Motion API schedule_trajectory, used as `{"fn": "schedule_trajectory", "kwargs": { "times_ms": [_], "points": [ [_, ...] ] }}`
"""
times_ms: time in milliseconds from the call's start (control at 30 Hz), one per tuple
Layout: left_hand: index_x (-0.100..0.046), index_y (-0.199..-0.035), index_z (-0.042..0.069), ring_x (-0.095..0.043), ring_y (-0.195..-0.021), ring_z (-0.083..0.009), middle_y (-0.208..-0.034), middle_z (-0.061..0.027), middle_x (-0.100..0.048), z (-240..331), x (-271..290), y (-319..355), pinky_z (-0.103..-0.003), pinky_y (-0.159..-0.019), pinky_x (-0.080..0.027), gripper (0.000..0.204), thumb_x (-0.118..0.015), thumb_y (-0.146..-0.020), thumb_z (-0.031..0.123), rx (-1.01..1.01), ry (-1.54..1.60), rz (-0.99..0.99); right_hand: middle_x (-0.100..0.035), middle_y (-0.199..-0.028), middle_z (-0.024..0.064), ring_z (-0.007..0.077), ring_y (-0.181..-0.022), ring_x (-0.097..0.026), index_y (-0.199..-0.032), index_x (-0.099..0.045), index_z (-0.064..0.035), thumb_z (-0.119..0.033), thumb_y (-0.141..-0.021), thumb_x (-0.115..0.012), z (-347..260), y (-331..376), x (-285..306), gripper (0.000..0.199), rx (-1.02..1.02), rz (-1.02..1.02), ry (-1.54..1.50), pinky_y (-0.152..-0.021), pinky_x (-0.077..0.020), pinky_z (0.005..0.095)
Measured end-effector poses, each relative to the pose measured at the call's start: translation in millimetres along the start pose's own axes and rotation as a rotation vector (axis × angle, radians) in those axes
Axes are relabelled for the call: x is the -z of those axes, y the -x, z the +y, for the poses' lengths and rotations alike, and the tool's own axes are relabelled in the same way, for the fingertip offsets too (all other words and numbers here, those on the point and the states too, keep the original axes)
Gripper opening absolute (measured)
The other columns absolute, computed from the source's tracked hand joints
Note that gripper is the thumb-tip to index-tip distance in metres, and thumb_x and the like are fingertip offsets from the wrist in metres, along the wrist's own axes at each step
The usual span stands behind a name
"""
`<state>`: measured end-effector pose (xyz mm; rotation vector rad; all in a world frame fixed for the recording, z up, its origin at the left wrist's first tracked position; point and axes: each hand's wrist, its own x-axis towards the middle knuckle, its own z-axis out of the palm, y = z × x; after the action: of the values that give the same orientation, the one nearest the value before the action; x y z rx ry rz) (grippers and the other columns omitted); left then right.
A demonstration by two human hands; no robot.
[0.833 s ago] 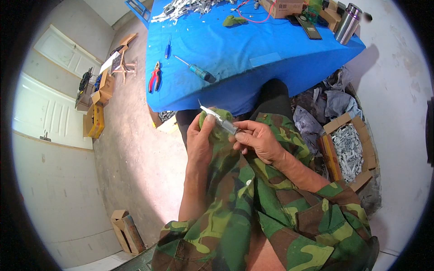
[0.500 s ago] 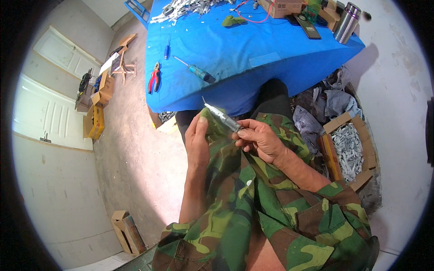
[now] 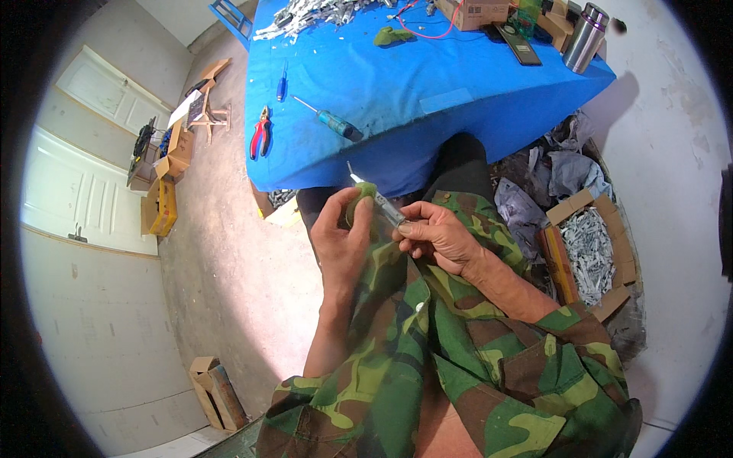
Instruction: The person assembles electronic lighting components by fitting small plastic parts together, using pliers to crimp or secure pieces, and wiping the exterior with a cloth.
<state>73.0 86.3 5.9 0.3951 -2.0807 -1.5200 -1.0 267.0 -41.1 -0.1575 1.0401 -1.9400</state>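
Observation:
Over my lap, my right hand (image 3: pixel 439 233) pinches the wide grey end of a slim tool (image 3: pixel 390 211) with a white front and a thin metal tip, its exact kind unclear. The tip points up and to the left, toward the table. My left hand (image 3: pixel 341 229) is closed on a green cloth (image 3: pixel 366 190), which is wrapped against the tool's front part. Cloth and fingers hide part of the tool there. On the table just beyond lie a teal-handled screwdriver (image 3: pixel 340 125), red-handled pliers (image 3: pixel 260 133) and a small blue screwdriver (image 3: pixel 282 82).
A blue-covered table (image 3: pixel 397 84) stands ahead, bearing a heap of metal pieces (image 3: pixel 313 17), another green cloth (image 3: pixel 393 35), a phone (image 3: pixel 519 46) and a steel flask (image 3: pixel 586 40). To the right sits a carton of small metal parts (image 3: pixel 586 256) beside grey plastic bags (image 3: pixel 576 172).
My left hand has brought the green cloth up from beside the tool and folded it around the front part. The right hand keeps its grip nearly in place.

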Motion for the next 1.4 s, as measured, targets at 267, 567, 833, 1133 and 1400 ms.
{"fn": "schedule_trajectory", "kwargs": {
  "times_ms": [267, 567, 833, 1133, 1400],
  "points": [
    [-0.073, -0.116, -0.002, -0.072, -0.093, -0.0159, -0.104, -0.0110, -0.077, 4.8, -10.9, 12.6, -0.029, -0.084, -0.057, 0.022, -0.075, -0.096, 0.009, -0.146, -0.186, -0.064, -0.072, -0.109, 0.0039, 0.0104, -0.088, -0.071, -0.128, -0.065, -0.0067, -0.013, -0.102, -0.072, 5.4, -3.5, 3.7, 0.028, 0.023, 0.008, -0.110, -0.068, -0.0580, 0.0240],
    [-0.074, -0.114, -0.001, -0.073, -0.091, -0.0171, -0.101, -0.0119, -0.077, 12.6, -9.3, 19.0, -0.030, -0.080, -0.057, 0.021, -0.077, -0.095, 0.007, -0.216, -0.245, -0.177, -0.071, -0.112, 0.0018, 0.0105, -0.087, -0.069, -0.141, -0.061, -0.0098, -0.011, -0.102, -0.071, 0.7, -2.0, -0.5, 0.040, 0.087, 0.008, -0.128, -0.070, -0.0572, 0.0246],
    [-0.071, -0.120, -0.002, -0.072, -0.092, -0.0183, -0.104, -0.0117, -0.076, 2.0, 1.7, -10.6, -0.030, -0.083, -0.057, 0.024, -0.073, -0.100, 0.011, -0.136, -0.148, 0.017, -0.069, -0.108, -0.0006, 0.0086, -0.083, -0.067, -0.147, -0.058, -0.0105, -0.007, -0.101, -0.071, 1.7, -5.0, 3.3, 0.048, 0.062, -0.016, -0.149, -0.066, -0.0569, 0.0227],
    [-0.075, -0.114, -0.002, -0.076, -0.093, -0.0239, -0.104, -0.0165, -0.078, -5.3, -9.0, -6.7, -0.033, -0.082, -0.058, 0.021, -0.076, -0.095, 0.009, -0.183, -0.227, -0.045, -0.069, -0.106, -0.0016, 0.0073, -0.081, -0.066, -0.149, -0.058, -0.0103, -0.009, -0.103, -0.068, 3.9, -5.7, 4.2, 0.047, 0.041, -0.033, -0.149, -0.063, -0.0530, 0.0213],
    [-0.075, -0.111, 0.000, -0.075, -0.088, -0.0260, -0.099, -0.0157, -0.076, 7.7, -19.1, 15.3, -0.034, -0.078, -0.057, 0.019, -0.076, -0.092, 0.003, -0.264, -0.248, -0.168, -0.070, -0.113, 0.0000, 0.0078, -0.085, -0.066, -0.149, -0.057, -0.0103, -0.008, -0.104, -0.066, 5.1, -5.7, 9.6, 0.046, 0.054, -0.039, -0.280, -0.066, -0.0541, 0.0216]
  ]
}}
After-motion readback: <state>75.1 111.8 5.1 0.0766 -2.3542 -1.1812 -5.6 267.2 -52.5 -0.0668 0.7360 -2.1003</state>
